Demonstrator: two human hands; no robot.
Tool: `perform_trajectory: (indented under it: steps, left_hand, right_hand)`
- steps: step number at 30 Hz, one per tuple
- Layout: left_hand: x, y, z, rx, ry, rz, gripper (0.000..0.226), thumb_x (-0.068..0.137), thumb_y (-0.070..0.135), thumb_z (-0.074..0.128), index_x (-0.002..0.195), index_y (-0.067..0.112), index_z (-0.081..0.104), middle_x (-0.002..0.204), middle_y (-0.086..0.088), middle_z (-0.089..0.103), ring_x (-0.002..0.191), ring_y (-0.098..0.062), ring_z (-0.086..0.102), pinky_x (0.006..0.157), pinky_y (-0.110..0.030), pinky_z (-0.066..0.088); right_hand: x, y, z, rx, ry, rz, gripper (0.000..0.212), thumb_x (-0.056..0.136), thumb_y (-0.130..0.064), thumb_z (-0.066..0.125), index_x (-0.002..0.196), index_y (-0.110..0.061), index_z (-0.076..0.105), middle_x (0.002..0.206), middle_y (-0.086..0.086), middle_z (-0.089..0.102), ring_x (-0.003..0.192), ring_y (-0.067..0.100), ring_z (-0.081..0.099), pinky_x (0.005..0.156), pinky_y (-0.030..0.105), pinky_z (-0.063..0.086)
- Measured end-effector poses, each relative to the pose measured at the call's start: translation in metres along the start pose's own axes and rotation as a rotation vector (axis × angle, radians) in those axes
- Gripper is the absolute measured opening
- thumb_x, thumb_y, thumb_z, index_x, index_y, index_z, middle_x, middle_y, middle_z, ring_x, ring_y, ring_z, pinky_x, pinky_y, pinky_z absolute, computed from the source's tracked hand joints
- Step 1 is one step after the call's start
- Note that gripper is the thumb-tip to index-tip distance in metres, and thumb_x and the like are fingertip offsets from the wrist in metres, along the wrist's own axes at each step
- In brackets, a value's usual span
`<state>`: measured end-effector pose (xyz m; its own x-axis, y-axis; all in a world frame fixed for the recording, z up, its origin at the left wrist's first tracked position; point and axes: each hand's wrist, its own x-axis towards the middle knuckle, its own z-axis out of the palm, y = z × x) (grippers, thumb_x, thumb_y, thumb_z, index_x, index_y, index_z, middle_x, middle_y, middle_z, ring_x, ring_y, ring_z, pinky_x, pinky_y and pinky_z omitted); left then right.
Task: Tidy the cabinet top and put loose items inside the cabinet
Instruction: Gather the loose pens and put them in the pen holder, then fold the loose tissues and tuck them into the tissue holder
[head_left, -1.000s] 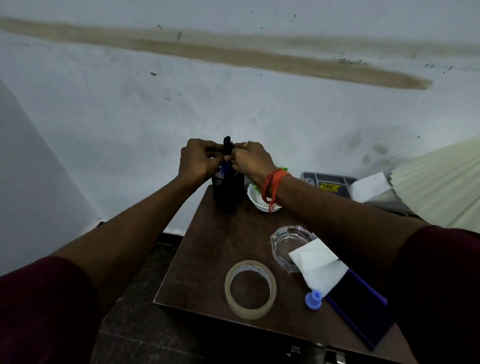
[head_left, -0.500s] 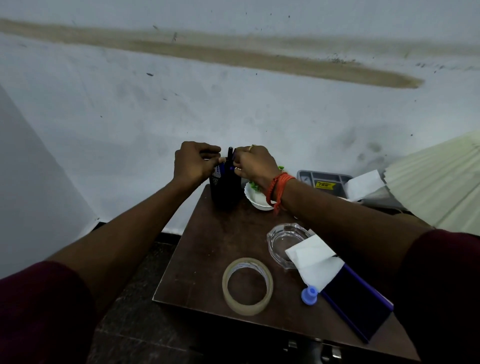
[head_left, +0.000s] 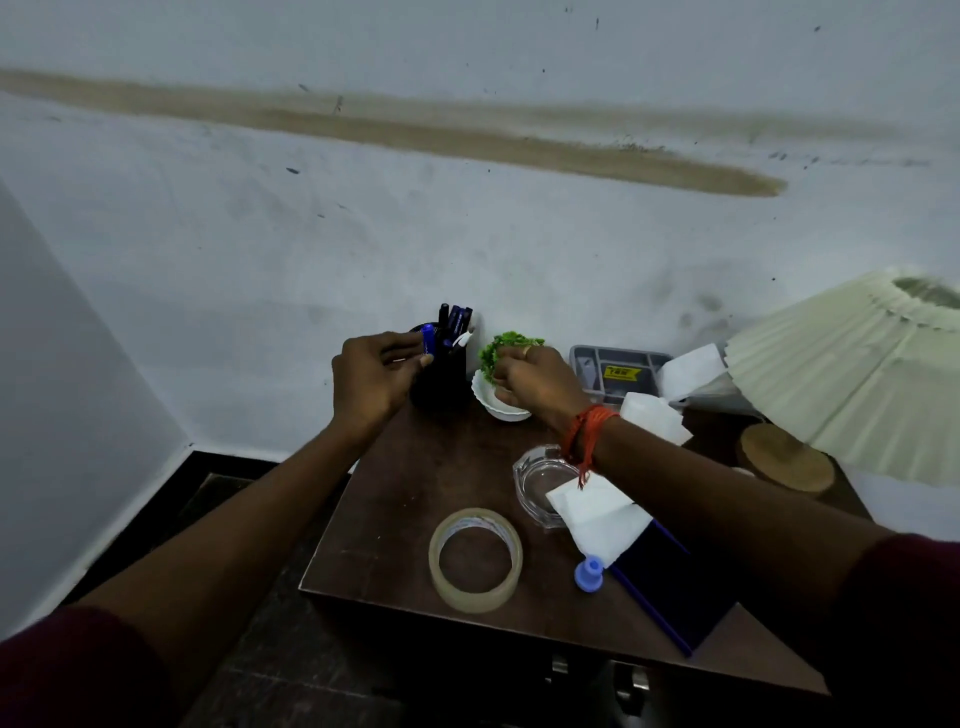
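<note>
Mid-frame, pen sorting looks under way. The left hand (head_left: 371, 379) pinches a blue pen (head_left: 427, 339) at the black holder (head_left: 441, 387), and the right hand (head_left: 535, 382) curls round the plant (head_left: 501, 347). Next, likely drop the pen in. Tape (head_left: 478, 597), ashtray (head_left: 535, 467), tissue (head_left: 602, 514) and lamp (head_left: 841, 374) crowd the desk (head_left: 415, 493).

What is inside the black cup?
Several pens stick out of the cup; the left hand pinches a blue pen. Their lower ends are hidden by its dark wall.
</note>
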<state>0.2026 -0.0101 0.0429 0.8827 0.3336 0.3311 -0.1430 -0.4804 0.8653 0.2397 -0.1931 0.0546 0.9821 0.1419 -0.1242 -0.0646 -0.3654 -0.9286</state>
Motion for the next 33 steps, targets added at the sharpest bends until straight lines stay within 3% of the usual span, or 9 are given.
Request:
perform_trajectory:
  steps: [6, 9, 13, 18, 24, 26, 29, 31, 33]
  left_hand:
    - [-0.034, 0.005, 0.009, -0.043, -0.029, -0.045, 0.029, 0.077, 0.016, 0.08, 0.104, 0.009, 0.074, 0.094, -0.001, 0.075, 0.079, 0.007, 0.069, 0.075, -0.006, 0.052]
    - [-0.056, 0.01, 0.017, -0.081, -0.053, -0.09, 0.029, 0.076, 0.019, 0.08, 0.104, 0.01, 0.075, 0.092, -0.002, 0.076, 0.082, 0.002, 0.07, 0.073, -0.006, 0.052]
    - [-0.083, 0.016, 0.03, -0.102, -0.121, -0.141, 0.029, 0.077, 0.021, 0.079, 0.103, 0.011, 0.075, 0.09, -0.002, 0.076, 0.082, -0.002, 0.071, 0.077, -0.02, 0.058]
    - [-0.107, 0.029, 0.049, -0.105, -0.176, -0.154, 0.03, 0.076, 0.022, 0.08, 0.102, 0.009, 0.075, 0.088, -0.001, 0.076, 0.078, 0.005, 0.07, 0.069, -0.008, 0.053]
    - [-0.117, 0.045, 0.07, -0.034, -0.286, -0.12, 0.032, 0.08, 0.028, 0.077, 0.106, 0.011, 0.073, 0.099, 0.002, 0.074, 0.081, 0.004, 0.066, 0.065, -0.002, 0.048]
    - [-0.117, 0.047, 0.078, -0.007, -0.319, -0.117, 0.032, 0.081, 0.028, 0.076, 0.107, 0.01, 0.073, 0.101, 0.0, 0.074, 0.085, -0.001, 0.067, 0.066, -0.002, 0.048]
    - [-0.117, 0.05, 0.089, 0.018, -0.368, -0.113, 0.031, 0.083, 0.026, 0.073, 0.108, 0.007, 0.072, 0.102, -0.001, 0.074, 0.083, -0.001, 0.066, 0.065, -0.004, 0.049]
    - [-0.117, 0.052, 0.095, 0.046, -0.394, -0.098, 0.027, 0.085, 0.026, 0.071, 0.106, 0.009, 0.072, 0.1, 0.001, 0.073, 0.078, 0.008, 0.062, 0.061, -0.002, 0.047]
    - [-0.116, 0.053, 0.101, 0.086, -0.422, -0.075, 0.022, 0.087, 0.025, 0.069, 0.104, 0.012, 0.073, 0.097, 0.002, 0.073, 0.073, 0.014, 0.058, 0.059, 0.0, 0.043]
  right_hand:
    - [-0.034, 0.023, -0.022, 0.039, 0.051, 0.031, 0.022, 0.078, -0.014, 0.056, 0.094, -0.006, 0.069, 0.084, 0.006, 0.067, 0.093, 0.03, 0.067, 0.092, 0.05, 0.053]
    - [-0.055, 0.035, -0.039, 0.105, 0.072, 0.091, 0.038, 0.081, -0.013, 0.057, 0.119, -0.011, 0.065, 0.078, 0.005, 0.068, 0.075, 0.022, 0.066, 0.085, 0.041, 0.056]
    - [-0.078, 0.049, -0.064, 0.116, 0.119, 0.136, 0.025, 0.074, -0.022, 0.06, 0.097, -0.024, 0.07, 0.086, 0.004, 0.072, 0.088, 0.022, 0.069, 0.093, 0.045, 0.053]
    - [-0.102, 0.071, -0.098, 0.206, 0.191, 0.199, 0.037, 0.086, -0.011, 0.059, 0.123, -0.011, 0.062, 0.114, 0.01, 0.065, 0.1, 0.019, 0.064, 0.084, 0.031, 0.055]
    - [-0.128, 0.088, -0.129, 0.351, 0.214, 0.233, 0.034, 0.094, 0.004, 0.044, 0.127, 0.008, 0.05, 0.08, 0.01, 0.064, 0.075, 0.017, 0.059, 0.069, 0.026, 0.047]
    - [-0.131, 0.09, -0.133, 0.367, 0.208, 0.24, 0.026, 0.095, 0.005, 0.042, 0.116, 0.006, 0.057, 0.075, 0.003, 0.064, 0.082, 0.018, 0.061, 0.083, 0.033, 0.051]
    - [-0.135, 0.09, -0.134, 0.361, 0.24, 0.261, 0.019, 0.096, 0.001, 0.044, 0.105, -0.001, 0.061, 0.081, 0.006, 0.061, 0.084, 0.019, 0.056, 0.105, 0.048, 0.04]
    - [-0.134, 0.096, -0.135, 0.34, 0.244, 0.281, 0.023, 0.094, -0.001, 0.047, 0.113, 0.006, 0.058, 0.089, 0.012, 0.059, 0.086, 0.021, 0.054, 0.103, 0.048, 0.042]
    - [-0.132, 0.105, -0.136, 0.333, 0.239, 0.302, 0.031, 0.092, -0.004, 0.05, 0.122, 0.004, 0.057, 0.094, 0.012, 0.059, 0.09, 0.022, 0.055, 0.088, 0.038, 0.051]
